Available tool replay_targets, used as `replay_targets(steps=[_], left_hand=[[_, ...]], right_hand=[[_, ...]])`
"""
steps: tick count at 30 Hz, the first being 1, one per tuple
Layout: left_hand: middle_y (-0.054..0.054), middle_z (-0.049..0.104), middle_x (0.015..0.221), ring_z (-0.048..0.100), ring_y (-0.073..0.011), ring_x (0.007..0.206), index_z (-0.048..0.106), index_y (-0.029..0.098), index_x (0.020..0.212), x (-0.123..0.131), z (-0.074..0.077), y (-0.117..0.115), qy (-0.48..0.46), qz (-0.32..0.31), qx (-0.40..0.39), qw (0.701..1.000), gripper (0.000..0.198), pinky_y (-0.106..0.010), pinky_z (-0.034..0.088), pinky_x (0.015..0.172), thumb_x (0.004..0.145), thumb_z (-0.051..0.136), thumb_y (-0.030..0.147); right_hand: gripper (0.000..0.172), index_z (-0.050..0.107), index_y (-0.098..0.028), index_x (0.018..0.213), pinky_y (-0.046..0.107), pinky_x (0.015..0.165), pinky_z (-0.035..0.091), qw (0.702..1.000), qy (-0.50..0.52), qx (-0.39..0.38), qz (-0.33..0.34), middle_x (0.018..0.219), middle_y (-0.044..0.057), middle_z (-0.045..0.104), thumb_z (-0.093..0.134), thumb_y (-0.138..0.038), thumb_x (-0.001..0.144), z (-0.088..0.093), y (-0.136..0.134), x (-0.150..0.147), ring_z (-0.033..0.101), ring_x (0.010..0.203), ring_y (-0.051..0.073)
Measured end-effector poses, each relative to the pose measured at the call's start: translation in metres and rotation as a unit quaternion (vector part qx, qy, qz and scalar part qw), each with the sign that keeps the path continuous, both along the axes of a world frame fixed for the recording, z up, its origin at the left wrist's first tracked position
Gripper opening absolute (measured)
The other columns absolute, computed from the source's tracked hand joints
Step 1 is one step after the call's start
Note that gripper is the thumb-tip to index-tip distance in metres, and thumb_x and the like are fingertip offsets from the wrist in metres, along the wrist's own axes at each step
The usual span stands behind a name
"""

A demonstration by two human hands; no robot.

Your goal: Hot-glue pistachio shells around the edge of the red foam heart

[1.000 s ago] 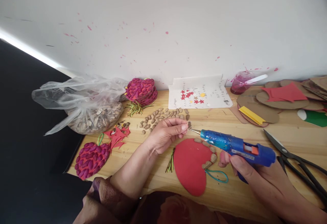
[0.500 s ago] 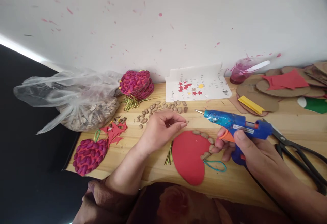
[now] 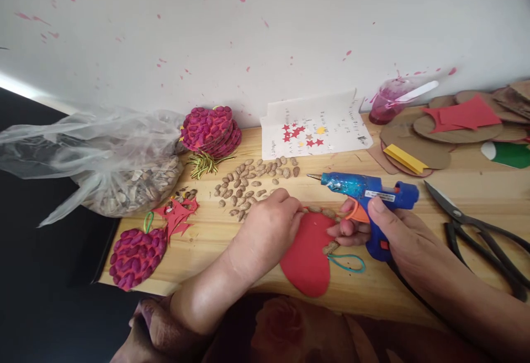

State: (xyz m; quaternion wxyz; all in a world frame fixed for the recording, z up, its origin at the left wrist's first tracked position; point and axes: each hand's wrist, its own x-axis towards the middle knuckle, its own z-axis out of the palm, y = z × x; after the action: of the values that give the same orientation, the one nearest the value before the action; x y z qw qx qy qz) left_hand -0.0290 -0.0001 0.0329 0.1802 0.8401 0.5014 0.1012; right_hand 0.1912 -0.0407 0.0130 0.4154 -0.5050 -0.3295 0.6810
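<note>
Here, a pale wooden tabletop (image 3: 207,236) runs along a white wall (image 3: 290,31) flecked with pink specks. The left hand (image 3: 269,227) rests knuckles-up at the upper edge of the red foam heart (image 3: 308,258), which lies flat near the tabletop's front edge. Its fingertips are hidden, so I cannot tell whether it pinches anything. The right hand (image 3: 389,230) is clenched around the blue glue gun (image 3: 360,186), nozzle pointing left. The gun's white label and the writing on the star-stickered paper sheet (image 3: 331,125) are too small to read.
</note>
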Motion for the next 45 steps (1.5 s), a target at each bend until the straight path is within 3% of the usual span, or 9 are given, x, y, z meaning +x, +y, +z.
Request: replay_targets(steps=[12, 30, 38, 45], left_hand=[[-0.004, 0.063, 0.089, 0.064, -0.0177, 0.078, 0.069, 0.017, 0.092, 0.007, -0.002, -0.001, 0.064, 0.008, 0.013, 0.998, 0.017, -0.031, 0.052, 0.073, 0.096, 0.053, 0.018], [-0.005, 0.064, 0.089, 0.064, -0.0183, 0.076, 0.069, 0.018, 0.09, 0.011, 0.0, 0.001, 0.091, 0.019, 0.003, 0.996, 0.017, -0.031, 0.052, 0.072, 0.096, 0.054, 0.02], [-0.004, 0.064, 0.094, 0.063, -0.0174, 0.084, 0.069, 0.017, 0.095, 0.003, 0.002, 0.001, 0.015, 0.027, -0.014, 0.999, 0.012, -0.03, 0.051, 0.078, 0.092, 0.059, 0.013], [-0.003, 0.065, 0.089, 0.064, -0.0172, 0.083, 0.07, 0.019, 0.087, 0.004, 0.001, 0.001, 0.008, 0.042, -0.015, 0.999, 0.012, -0.03, 0.05, 0.077, 0.092, 0.059, 0.016]], right_hand=[[0.038, 0.069, -0.025, 0.083, 0.034, 0.079, 0.064, 1.0, 0.014, -0.011, -0.003, 0.078, 0.002, 0.071, 0.059, -0.061, 0.089, 0.0, 0.0, 0.0, 0.075, 0.091, 0.024], [0.037, 0.07, -0.024, 0.085, 0.034, 0.077, 0.065, 1.0, -0.002, -0.025, -0.011, 0.076, 0.002, 0.072, 0.061, -0.06, 0.088, 0.004, -0.001, -0.002, 0.075, 0.087, 0.025], [0.042, 0.069, -0.023, 0.091, 0.033, 0.08, 0.062, 1.0, -0.007, -0.012, 0.001, 0.078, 0.004, 0.073, 0.057, -0.063, 0.089, 0.001, 0.001, -0.001, 0.076, 0.086, 0.024], [0.04, 0.07, -0.024, 0.093, 0.035, 0.083, 0.062, 1.0, 0.002, -0.015, 0.002, 0.079, 0.004, 0.073, 0.055, -0.061, 0.091, -0.004, -0.001, 0.001, 0.076, 0.087, 0.025]])
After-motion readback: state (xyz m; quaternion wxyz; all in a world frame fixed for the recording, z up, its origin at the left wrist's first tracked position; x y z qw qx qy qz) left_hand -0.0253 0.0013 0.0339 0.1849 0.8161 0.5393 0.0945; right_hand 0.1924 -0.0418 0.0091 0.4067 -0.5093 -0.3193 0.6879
